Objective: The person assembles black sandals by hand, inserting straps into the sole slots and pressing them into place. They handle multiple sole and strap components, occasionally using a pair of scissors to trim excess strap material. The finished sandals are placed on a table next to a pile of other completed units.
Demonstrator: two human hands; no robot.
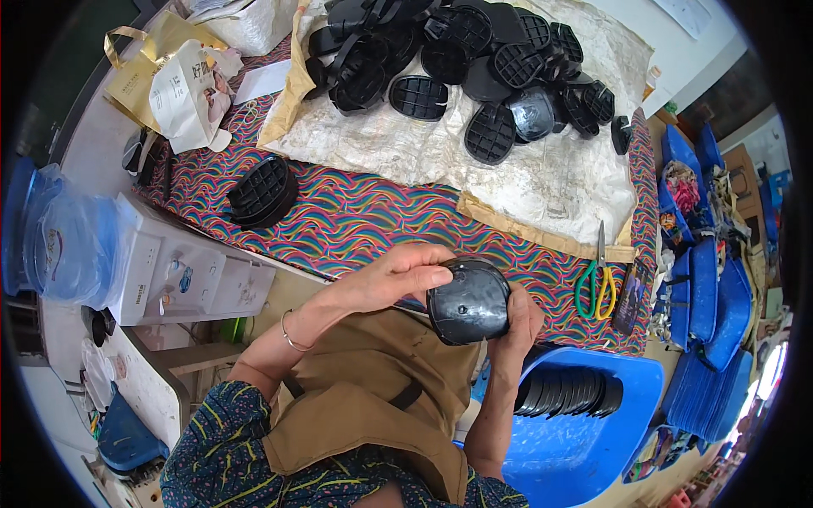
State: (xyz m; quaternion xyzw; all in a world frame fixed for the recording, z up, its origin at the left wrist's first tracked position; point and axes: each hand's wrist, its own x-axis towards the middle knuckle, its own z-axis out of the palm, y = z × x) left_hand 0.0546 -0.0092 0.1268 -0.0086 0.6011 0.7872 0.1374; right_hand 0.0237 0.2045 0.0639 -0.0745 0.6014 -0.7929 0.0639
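Between my two hands, above the table's near edge, is a black rounded plastic piece (pixel 468 302) with its smooth, shiny face showing. My left hand (pixel 405 273) grips its upper left edge, thumb on the face and a metal bangle on the wrist. My right hand (pixel 518 324) is closed round its right edge, with the fingers partly hidden. A small stack of similar black pieces (pixel 261 193), grid-ribbed side up, stands on the patterned cloth (pixel 356 212) to the left. Many more lie in a loose pile (pixel 457 63) at the far side.
A stained white sheet (pixel 550 186) with a brown edge lies under the pile. Scissors (pixel 600 279) with green and yellow handles lie at right. A blue tub (pixel 584 457) at lower right holds a row of black pieces (pixel 569 394). A white water dispenser (pixel 174 271) stands left; bags (pixel 182 93) sit beyond it.
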